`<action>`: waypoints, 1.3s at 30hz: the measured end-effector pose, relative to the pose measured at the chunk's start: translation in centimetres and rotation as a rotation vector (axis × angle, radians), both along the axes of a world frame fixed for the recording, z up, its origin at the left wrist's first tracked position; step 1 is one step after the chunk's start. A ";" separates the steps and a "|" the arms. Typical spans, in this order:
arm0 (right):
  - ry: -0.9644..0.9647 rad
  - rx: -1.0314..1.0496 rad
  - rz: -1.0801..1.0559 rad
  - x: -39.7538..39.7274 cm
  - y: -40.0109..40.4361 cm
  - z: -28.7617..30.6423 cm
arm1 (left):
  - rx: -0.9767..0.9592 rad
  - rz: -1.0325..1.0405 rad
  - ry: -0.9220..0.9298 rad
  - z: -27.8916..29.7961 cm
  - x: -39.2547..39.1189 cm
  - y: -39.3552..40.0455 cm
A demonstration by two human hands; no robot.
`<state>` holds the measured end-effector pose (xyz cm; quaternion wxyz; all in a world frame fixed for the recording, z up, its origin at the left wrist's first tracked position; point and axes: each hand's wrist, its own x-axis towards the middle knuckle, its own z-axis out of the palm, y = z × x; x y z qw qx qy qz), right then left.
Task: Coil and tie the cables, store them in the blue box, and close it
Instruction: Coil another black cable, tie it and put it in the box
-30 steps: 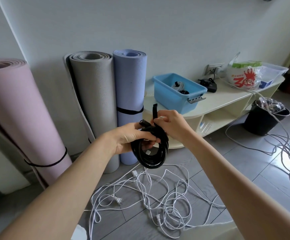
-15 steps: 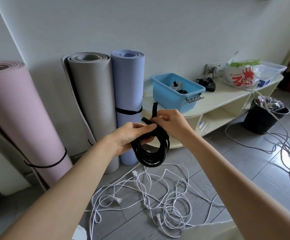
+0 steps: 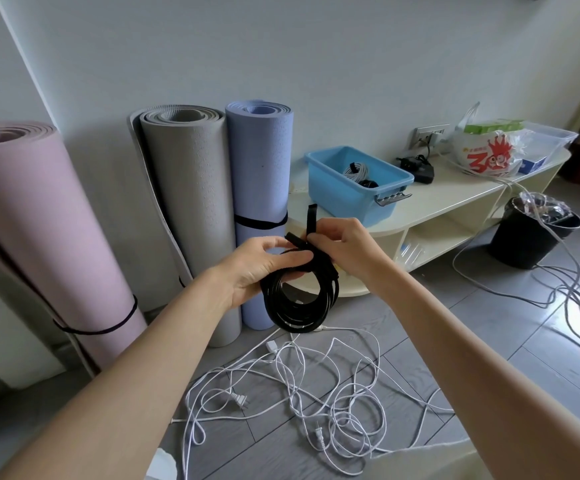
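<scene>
At frame centre, the left hand [image 3: 264, 263] grips the coiled black cable [image 3: 299, 299]. The right hand [image 3: 347, 249] pinches its black strap [image 3: 311, 220].

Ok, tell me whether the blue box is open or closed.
Open. The blue box on the cream shelf unit has no lid on it; a coiled grey cable shows inside.

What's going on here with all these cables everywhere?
A person is tidying cables. Their left hand grips a coiled black cable while the right hand pinches a black strap at the top of the coil, apparently tying it. On the low cream shelf behind, the open blue box already holds a coiled grey cable and something dark. A tangled white cable lies loose on the floor, not yet coiled.
</scene>
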<state>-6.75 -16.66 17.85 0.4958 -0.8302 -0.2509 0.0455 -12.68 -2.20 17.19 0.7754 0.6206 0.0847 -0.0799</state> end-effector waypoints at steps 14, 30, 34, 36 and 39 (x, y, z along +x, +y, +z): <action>0.389 0.062 0.044 0.0 -0.7 0.1 | 0.134 -0.021 -0.099 -0.7 0.2 -0.3; 0.267 0.086 -0.169 0.1 -0.4 -0.2 | 0.304 -0.023 -0.225 -1.1 0.3 -1.4; 0.246 0.180 -0.185 0.3 0.2 -0.1 | 0.059 0.074 -0.176 -0.9 0.2 -1.5; 0.240 0.135 -0.198 0.5 0.3 -0.2 | 0.053 0.105 -0.179 -0.9 0.0 -1.6; 0.377 0.168 -0.131 0.6 -0.1 0.1 | 0.176 0.113 -0.228 -0.8 0.0 -1.5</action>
